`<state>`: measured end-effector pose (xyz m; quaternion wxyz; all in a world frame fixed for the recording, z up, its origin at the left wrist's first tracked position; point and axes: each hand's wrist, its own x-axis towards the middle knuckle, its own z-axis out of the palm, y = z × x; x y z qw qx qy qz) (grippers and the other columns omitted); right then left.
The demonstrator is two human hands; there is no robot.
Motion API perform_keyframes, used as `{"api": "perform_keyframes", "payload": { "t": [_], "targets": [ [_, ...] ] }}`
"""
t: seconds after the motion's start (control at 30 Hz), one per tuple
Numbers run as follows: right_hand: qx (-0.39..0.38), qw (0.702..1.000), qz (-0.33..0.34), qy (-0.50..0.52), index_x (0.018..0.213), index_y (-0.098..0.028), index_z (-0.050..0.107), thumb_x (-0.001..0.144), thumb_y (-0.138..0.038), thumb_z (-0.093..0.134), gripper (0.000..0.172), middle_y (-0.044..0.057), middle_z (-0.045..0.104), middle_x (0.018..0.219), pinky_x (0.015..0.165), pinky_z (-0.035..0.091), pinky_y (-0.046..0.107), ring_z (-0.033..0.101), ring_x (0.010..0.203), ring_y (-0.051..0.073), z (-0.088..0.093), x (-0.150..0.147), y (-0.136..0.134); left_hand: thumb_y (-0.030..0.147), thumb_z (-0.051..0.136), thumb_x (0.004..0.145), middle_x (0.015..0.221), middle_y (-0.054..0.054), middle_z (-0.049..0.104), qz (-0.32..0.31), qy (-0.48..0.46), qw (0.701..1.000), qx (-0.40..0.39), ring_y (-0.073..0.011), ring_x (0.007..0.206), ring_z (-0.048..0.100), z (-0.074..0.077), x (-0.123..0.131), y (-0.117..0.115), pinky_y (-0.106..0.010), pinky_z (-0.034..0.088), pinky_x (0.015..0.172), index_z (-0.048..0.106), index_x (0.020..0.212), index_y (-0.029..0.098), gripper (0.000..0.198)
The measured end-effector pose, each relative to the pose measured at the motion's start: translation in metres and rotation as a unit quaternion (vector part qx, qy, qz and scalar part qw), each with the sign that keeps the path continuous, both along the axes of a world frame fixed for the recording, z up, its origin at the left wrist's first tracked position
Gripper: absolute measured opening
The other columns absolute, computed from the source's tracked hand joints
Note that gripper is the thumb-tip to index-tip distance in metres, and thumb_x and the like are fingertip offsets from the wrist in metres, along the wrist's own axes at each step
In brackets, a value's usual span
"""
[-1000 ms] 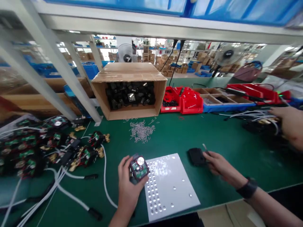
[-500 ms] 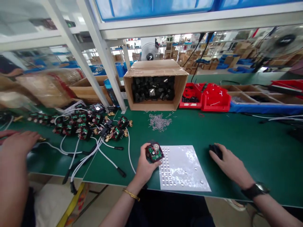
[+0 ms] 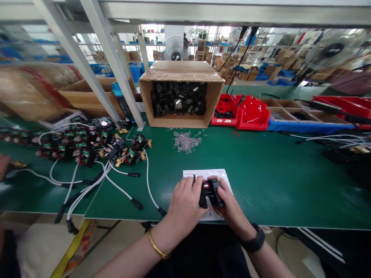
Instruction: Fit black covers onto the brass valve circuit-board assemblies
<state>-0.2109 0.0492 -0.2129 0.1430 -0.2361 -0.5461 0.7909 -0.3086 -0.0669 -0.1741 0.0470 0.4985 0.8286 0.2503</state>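
My left hand (image 3: 185, 200) is closed on a black housing (image 3: 203, 197), whose circuit board is turned out of sight. Close to its right side, my right hand (image 3: 233, 210) grips a black plastic cover (image 3: 217, 192). The two parts face each other with a narrow gap, where a bit of red and metal shows. Both hands are above a white sheet (image 3: 223, 174) and hide most of it. Small round metal pieces sit in rows on the sheet's visible left corner.
Small metal pins (image 3: 187, 141) lie heaped before a carton (image 3: 181, 122) of black parts. Wired circuit assemblies (image 3: 84, 154) with white cables crowd the left. Red bins (image 3: 253, 122) and a divided tray (image 3: 307, 125) stand back right. Part of another person's hand (image 3: 3, 166) shows far left.
My right hand has come left from the table with the black cover, up against the housing. My left hand has turned the housing sideways. The view has shifted, and the neighbouring person's arm is mostly out of frame.
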Motion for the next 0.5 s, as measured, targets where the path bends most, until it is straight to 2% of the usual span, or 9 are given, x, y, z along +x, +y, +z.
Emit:
{"api": "perform_keyframes", "payload": {
  "t": [0.1,0.2,0.27,0.37,0.43,0.5],
  "targets": [
    [0.116,0.993,0.007,-0.007,0.117,-0.025,0.046,0.082,-0.058,0.051,0.049,0.003,0.055,0.093,0.036,0.033,0.019,0.040,0.047,0.009,0.007,0.004,0.001,0.032,0.081,0.056,0.105,-0.008,0.053,-0.025,-0.012,1.000,0.004,-0.0284,0.096,0.049,0.001,-0.004,0.000,-0.044,0.045,0.084,0.043,0.120,0.020,0.075],
    [0.180,0.983,0.023,-0.003,0.120,-0.023,0.046,0.086,-0.055,0.048,0.047,0.006,0.053,0.098,0.044,0.041,0.021,0.049,0.060,0.014,0.015,0.006,0.002,0.041,0.080,0.055,0.105,-0.007,0.054,-0.050,-0.045,0.998,0.020,-0.0269,0.095,0.050,0.001,-0.008,-0.001,-0.043,0.045,0.083,0.042,0.121,0.022,0.078],
    [0.179,0.983,0.045,-0.007,0.122,-0.024,0.043,0.089,-0.054,0.043,0.045,0.006,0.052,0.100,0.042,0.040,0.021,0.050,0.062,0.015,0.018,0.006,0.003,0.047,0.078,0.056,0.103,-0.007,0.054,-0.056,-0.055,0.997,0.028,-0.0263,0.093,0.050,0.002,-0.010,0.000,-0.043,0.045,0.082,0.043,0.119,0.020,0.076],
    [0.123,0.989,0.085,-0.019,0.124,-0.026,0.037,0.092,-0.054,0.036,0.043,0.006,0.050,0.102,0.036,0.037,0.020,0.046,0.055,0.012,0.016,0.006,0.002,0.051,0.075,0.058,0.100,-0.008,0.055,-0.044,-0.035,0.998,0.016,-0.0277,0.092,0.051,0.004,-0.011,0.001,-0.044,0.046,0.081,0.046,0.114,0.018,0.072],
    [0.100,0.991,0.090,-0.026,0.125,-0.026,0.034,0.092,-0.054,0.035,0.043,0.006,0.049,0.102,0.036,0.036,0.020,0.044,0.053,0.011,0.013,0.007,0.002,0.051,0.075,0.058,0.098,-0.009,0.055,-0.035,-0.013,0.999,-0.003,-0.0292,0.090,0.052,0.006,-0.010,0.002,-0.045,0.046,0.078,0.047,0.113,0.017,0.070],
    [0.108,0.990,0.083,-0.035,0.126,-0.026,0.032,0.092,-0.054,0.034,0.044,0.006,0.048,0.099,0.034,0.035,0.020,0.044,0.053,0.012,0.011,0.006,0.000,0.051,0.076,0.057,0.096,-0.010,0.056,-0.038,-0.003,0.999,-0.009,-0.0298,0.088,0.052,0.007,-0.011,0.002,-0.046,0.046,0.077,0.049,0.111,0.017,0.069]
  ]
}}
